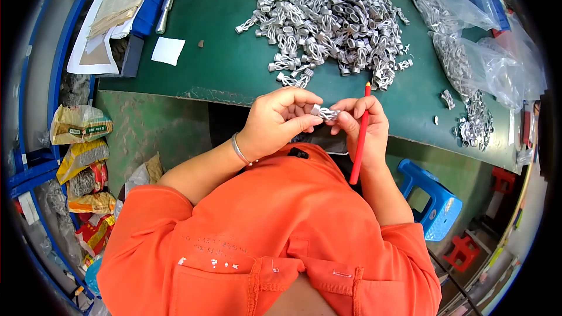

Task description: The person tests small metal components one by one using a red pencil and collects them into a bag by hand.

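Note:
Between my two hands is a small silver metal part (325, 113) with looped wire strands and a ribbed end. My left hand (282, 114) pinches its ribbed end between thumb and fingers. My right hand (364, 124) pinches the other end and also holds a red pencil (361, 140), tip pointing up toward the table. Both hands are just off the front edge of the green table (216, 76). Beyond them lies a large heap of similar silver parts (333, 17).
At the right are plastic bags of metal parts (451, 58), a smaller pile (475, 123) and a single part (448, 99). A white paper square (168, 51) lies at the left, near papers and a blue bin. A blue stool (436, 202) stands below the table.

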The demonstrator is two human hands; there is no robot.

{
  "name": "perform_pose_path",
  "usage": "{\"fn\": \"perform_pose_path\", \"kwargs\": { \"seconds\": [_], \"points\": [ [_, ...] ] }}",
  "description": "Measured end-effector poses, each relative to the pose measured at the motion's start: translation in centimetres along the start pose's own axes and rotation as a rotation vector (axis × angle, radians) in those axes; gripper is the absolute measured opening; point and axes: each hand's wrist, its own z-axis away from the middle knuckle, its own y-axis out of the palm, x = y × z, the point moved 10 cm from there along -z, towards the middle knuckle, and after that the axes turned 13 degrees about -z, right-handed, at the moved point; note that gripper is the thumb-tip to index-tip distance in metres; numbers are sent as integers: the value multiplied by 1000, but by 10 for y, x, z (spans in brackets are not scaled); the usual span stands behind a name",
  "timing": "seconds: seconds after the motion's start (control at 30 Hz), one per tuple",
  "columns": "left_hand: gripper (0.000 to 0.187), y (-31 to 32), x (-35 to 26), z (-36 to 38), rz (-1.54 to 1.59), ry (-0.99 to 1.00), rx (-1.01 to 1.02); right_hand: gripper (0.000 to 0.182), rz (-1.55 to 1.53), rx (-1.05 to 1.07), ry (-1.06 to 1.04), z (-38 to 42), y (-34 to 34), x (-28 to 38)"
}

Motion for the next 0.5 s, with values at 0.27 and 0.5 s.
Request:
{"fn": "perform_pose_path", "kwargs": {
  "seconds": [0.27, 0.5],
  "points": [
    [26, 5, -32, 5, -269, 305, 4, 34, 228, 73, -342, 14, 11, 25],
    [24, 9, -20, 6, -312, 214, 82, 35, 539, 242, -390, 23, 25, 41]
  ]
}}
